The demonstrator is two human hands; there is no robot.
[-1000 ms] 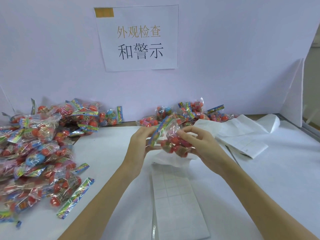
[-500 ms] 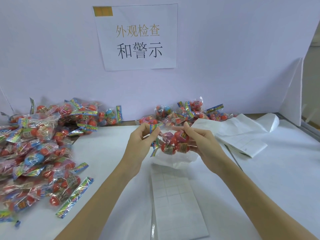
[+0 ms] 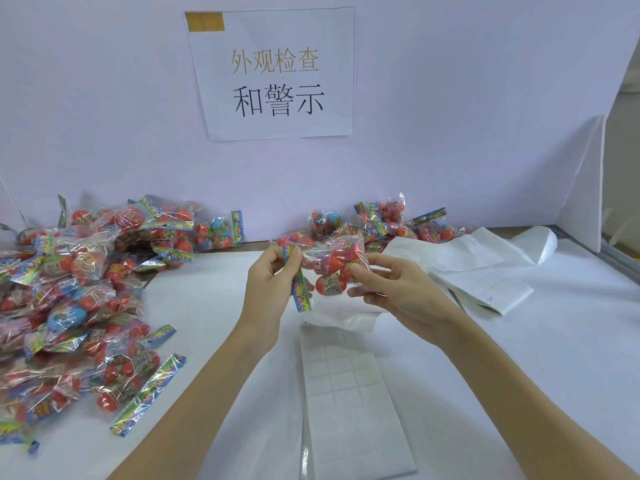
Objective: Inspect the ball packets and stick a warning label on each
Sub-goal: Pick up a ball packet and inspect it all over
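Note:
I hold one clear ball packet with red balls above the table's middle. My left hand pinches its colourful header strip, which hangs down. My right hand grips the bag end with thumb and fingers curled round the balls. Below the hands lies a white label sheet marked in a grid. A large heap of packets covers the left side. A smaller heap of packets lies by the back wall.
Folded white backing papers lie at the right of my hands. A paper sign hangs on the white back wall. A white side panel closes the right. The table has a white cover.
The packet has turned in my hands: its header strip now hangs down from my left fingers and the balls lie level towards my right hand. Both hands have risen slightly.

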